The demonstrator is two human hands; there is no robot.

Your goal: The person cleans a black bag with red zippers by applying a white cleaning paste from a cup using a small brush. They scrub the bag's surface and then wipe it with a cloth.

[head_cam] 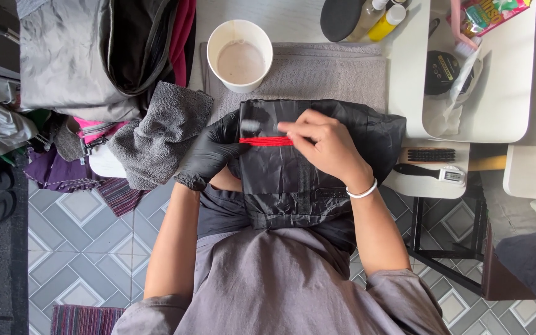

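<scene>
Black bag [293, 180] at frame centre, steadied at its left edge by gloved left hand [209, 155]; red strip [267, 141] pinched against it by bare right hand [324, 144], apparently for alignment.

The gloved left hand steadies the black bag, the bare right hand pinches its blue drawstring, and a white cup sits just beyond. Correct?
Not quite: the drawstring is red, not blue, as the head view shows. The rest holds: the gloved left hand steadies the black bag, the bare right hand pinches the string, and the white cup sits just beyond.
</scene>
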